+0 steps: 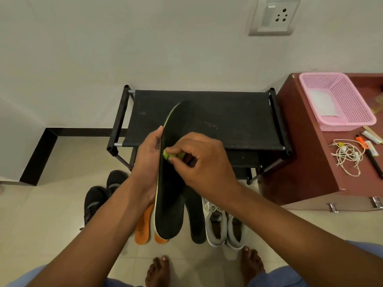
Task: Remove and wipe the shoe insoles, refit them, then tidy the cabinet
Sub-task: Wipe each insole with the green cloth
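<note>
Black insole (172, 183) between left fingers (154, 134) and right fingers (178, 160).

Soft, even indoor light, faint shadows, wide-angle bending at edges.

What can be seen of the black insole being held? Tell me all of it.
The black insole is long and flat, with a rounded toe end pointing away toward the shoe rack and its heel end toward the person. Its top face looks like dark matte fabric or foam; a pale yellow-green edge shows along its left side. It is held in the air above the shoes on the floor. The left hand grips its left edge, while the right hand presses a small green cloth against its upper surface.
</note>
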`<state>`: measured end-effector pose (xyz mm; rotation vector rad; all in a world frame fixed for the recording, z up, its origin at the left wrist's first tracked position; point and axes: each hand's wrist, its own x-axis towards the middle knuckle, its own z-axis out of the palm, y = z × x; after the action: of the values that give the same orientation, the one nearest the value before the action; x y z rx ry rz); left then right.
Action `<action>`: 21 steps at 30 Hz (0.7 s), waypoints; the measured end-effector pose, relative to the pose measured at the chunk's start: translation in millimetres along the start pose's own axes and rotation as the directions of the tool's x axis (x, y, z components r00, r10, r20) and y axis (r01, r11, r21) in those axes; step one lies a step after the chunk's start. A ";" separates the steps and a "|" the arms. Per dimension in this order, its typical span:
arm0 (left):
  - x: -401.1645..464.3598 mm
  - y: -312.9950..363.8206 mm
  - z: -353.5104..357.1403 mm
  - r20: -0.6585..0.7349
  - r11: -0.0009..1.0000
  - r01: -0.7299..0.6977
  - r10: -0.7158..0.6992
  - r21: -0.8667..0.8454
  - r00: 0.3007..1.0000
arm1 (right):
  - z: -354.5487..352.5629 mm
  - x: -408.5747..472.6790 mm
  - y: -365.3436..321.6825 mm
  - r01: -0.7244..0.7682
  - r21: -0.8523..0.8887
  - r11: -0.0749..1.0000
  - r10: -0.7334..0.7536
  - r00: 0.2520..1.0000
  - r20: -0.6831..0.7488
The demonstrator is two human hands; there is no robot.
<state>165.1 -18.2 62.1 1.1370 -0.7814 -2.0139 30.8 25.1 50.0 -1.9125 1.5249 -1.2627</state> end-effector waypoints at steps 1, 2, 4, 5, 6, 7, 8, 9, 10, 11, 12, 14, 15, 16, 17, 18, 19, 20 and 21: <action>-1.4 -2.4 2.9 0.036 0.999 0.035 -0.035 0.005 0.999 | -3.7 3.5 3.4 -0.021 -0.018 1.000 0.020 0.999 -0.047; -2.6 -5.2 5.2 0.077 0.997 0.079 -0.079 0.006 0.994 | -8.1 7.4 7.3 -0.051 -0.031 0.998 0.047 0.994 -0.100; -4.6 -10.0 9.0 0.154 0.989 0.147 -0.147 0.012 0.977 | -17.4 14.9 15.3 -0.120 -0.053 0.991 0.107 0.974 -0.197; -5.2 -11.7 10.9 0.177 0.987 0.161 -0.162 0.021 0.971 | -21.4 17.8 19.4 -0.150 -0.061 0.987 0.133 0.965 -0.227; -5.0 -12.7 11.3 0.187 0.985 0.168 -0.171 0.030 0.967 | -24.6 19.7 22.6 -0.179 -0.063 0.982 0.159 0.959 -0.236; -5.4 -12.7 12.4 0.195 0.984 0.173 -0.177 0.036 0.965 | -25.9 20.3 24.6 -0.206 -0.058 0.977 0.188 0.955 -0.229; -5.6 -12.7 12.7 0.194 0.984 0.172 -0.178 0.044 0.965 | -26.0 20.0 24.4 -0.226 -0.045 0.973 0.212 0.954 -0.211; -6.3 -11.6 13.3 0.180 0.984 0.171 -0.177 0.048 0.968 | -24.7 19.2 22.8 -0.236 -0.026 0.971 0.227 0.955 -0.190; -6.4 -11.1 12.7 0.161 0.984 0.170 -0.176 0.050 0.971 | -22.9 18.1 19.9 -0.236 -0.005 0.972 0.232 0.959 -0.165; -7.0 -9.9 11.7 0.143 0.984 0.171 -0.176 0.046 0.974 | -20.5 17.1 16.3 -0.232 0.021 0.972 0.233 0.963 -0.133; -7.1 -8.5 9.7 0.131 0.984 0.172 -0.176 0.037 0.976 | -18.4 15.7 11.6 -0.226 0.049 0.973 0.230 0.969 -0.092; -6.3 -4.5 4.0 0.093 0.986 0.169 -0.168 -0.001 0.981 | -14.5 12.9 1.4 -0.199 0.099 0.975 0.199 0.980 0.011; -4.7 -2.4 -0.6 0.062 0.986 0.166 -0.165 -0.023 0.984 | -12.5 10.8 -3.3 -0.168 0.107 0.980 0.162 0.985 0.062; -3.1 -0.2 -4.8 0.032 0.985 0.169 -0.167 -0.045 0.985 | -10.1 8.1 -7.9 -0.127 0.099 0.987 0.117 0.987 0.106; -2.0 1.8 -7.3 0.017 0.982 0.175 -0.175 -0.065 0.984 | -7.6 5.0 -12.1 -0.088 0.083 0.993 0.076 0.988 0.134; -0.5 2.7 -10.1 0.013 0.981 0.176 -0.176 -0.085 0.984 | -5.3 1.8 -15.9 -0.058 0.064 0.996 0.048 0.989 0.140; 0.3 3.0 -10.9 0.008 0.980 0.173 -0.173 -0.097 0.985 | -3.3 -0.5 -18.5 -0.038 0.045 0.998 0.032 0.992 0.125; 1.0 2.3 -11.4 -0.009 0.980 0.171 -0.173 -0.104 0.985 | -2.0 -2.3 -20.1 -0.020 0.028 0.999 0.017 0.995 0.102; 0.9 1.9 -11.1 -0.016 0.979 0.172 -0.175 -0.109 0.984 | -0.9 -3.1 -20.2 -0.004 0.011 1.000 0.003 0.997 0.080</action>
<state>175.0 -21.8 58.3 1.2014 -0.5707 -2.1529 41.6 34.9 64.4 -1.9289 1.4767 -1.1762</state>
